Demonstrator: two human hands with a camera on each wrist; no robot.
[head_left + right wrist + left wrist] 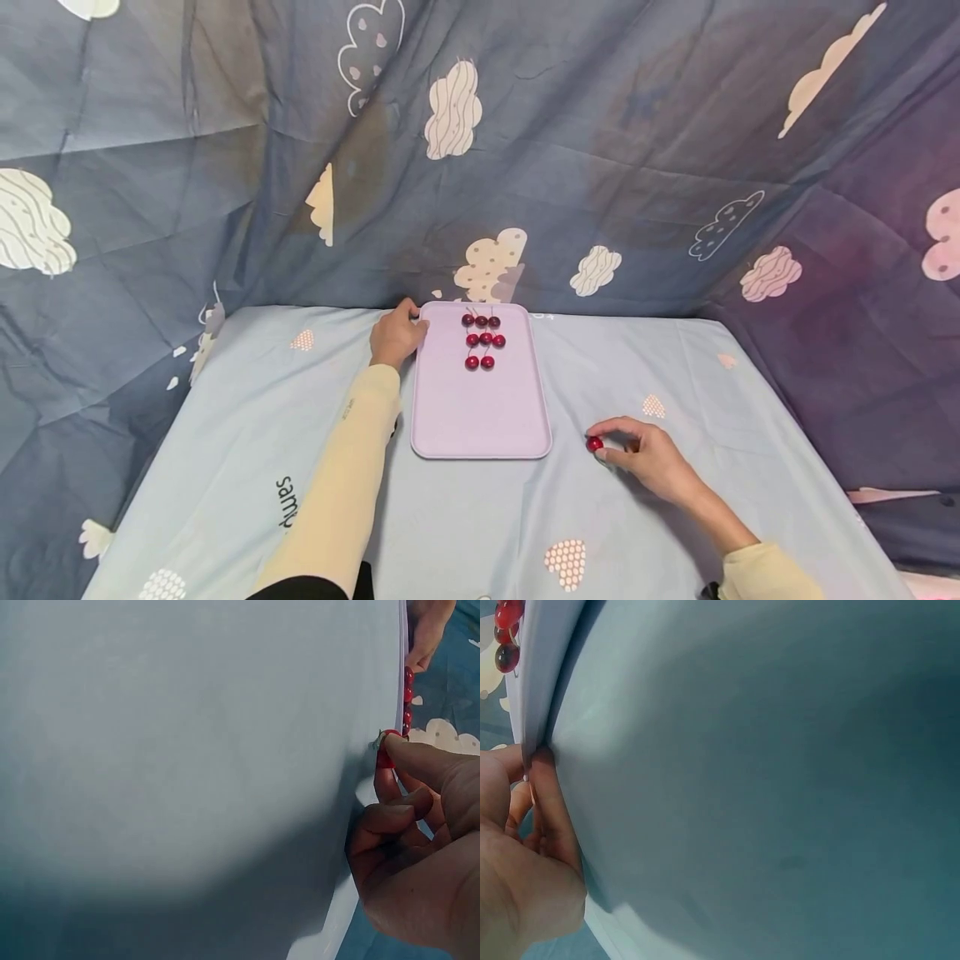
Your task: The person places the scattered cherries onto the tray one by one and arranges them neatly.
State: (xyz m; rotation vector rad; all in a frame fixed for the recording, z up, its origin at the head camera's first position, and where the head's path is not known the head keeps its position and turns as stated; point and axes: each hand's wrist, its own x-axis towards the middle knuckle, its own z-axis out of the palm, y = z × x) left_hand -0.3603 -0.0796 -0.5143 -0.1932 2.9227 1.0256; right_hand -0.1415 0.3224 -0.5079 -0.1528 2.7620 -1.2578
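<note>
My left hand is at the far left corner of a pale lilac tray, pinching its rim between thumb and fingers. In the left wrist view, the left hand holds the tray's edge from the side. Several shiny dark red cherries lie in three rows in the far half of the tray. To the right of the tray, my right hand pinches a single red cherry between thumb and fingers, low over the cloth. A bit of green shows on that cherry in the right wrist view.
A light blue printed cloth covers the table. Dark grey-blue fabric with cloud shapes hangs behind the table and along both sides. The tray lies near the table's far edge.
</note>
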